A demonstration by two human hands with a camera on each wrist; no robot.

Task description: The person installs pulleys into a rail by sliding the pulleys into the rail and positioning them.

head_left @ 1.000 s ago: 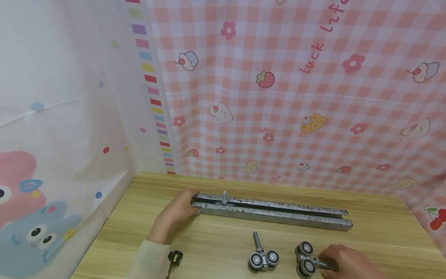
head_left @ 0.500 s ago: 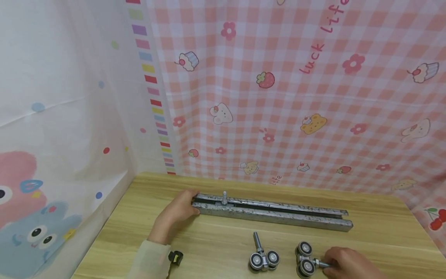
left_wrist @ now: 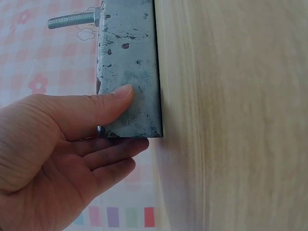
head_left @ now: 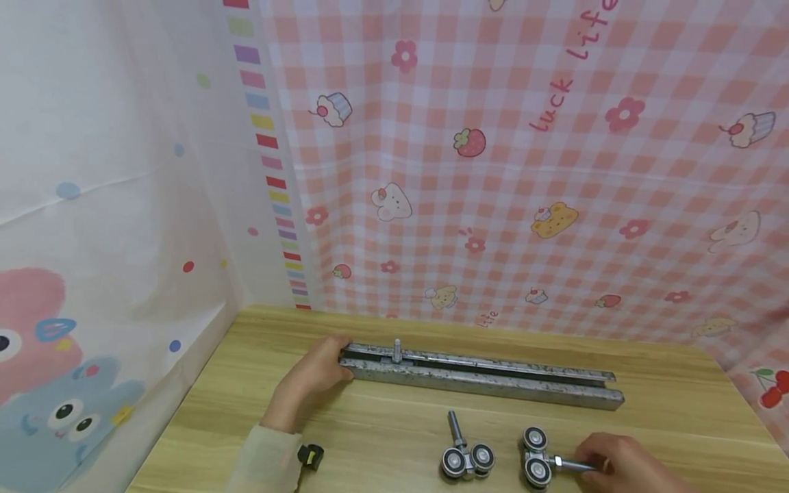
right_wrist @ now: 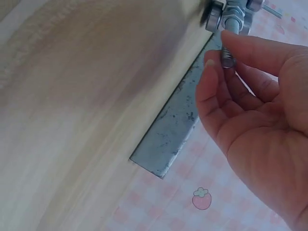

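Note:
My left hand (head_left: 314, 370) grips the left end of a slotted grey metal rail (head_left: 493, 387), its thumb lying on the rail's side in the left wrist view. A threaded bolt (head_left: 397, 350) stands up out of the slot near that end; what carries it is mostly hidden inside. At the lower right, my right hand (head_left: 622, 462) pinches the bolt of a roller trolley (head_left: 537, 472) between thumb and fingers, with its wheels pointing left. A second roller trolley (head_left: 454, 461) rests on the table between the hands, its bolt pointing up and away.
The wood-grain table (head_left: 382, 438) ends at a pink checked curtain (head_left: 493, 171) behind the rail. A white patterned curtain (head_left: 154, 226) hangs on the left. By the left sleeve (head_left: 265, 455) is a small black object (head_left: 310, 454) with a yellow mark.
The trolley in my right hand has shifted slightly left and turned a little. My right fingers now sit farther along its bolt. The left hand and the rail stay where they were.

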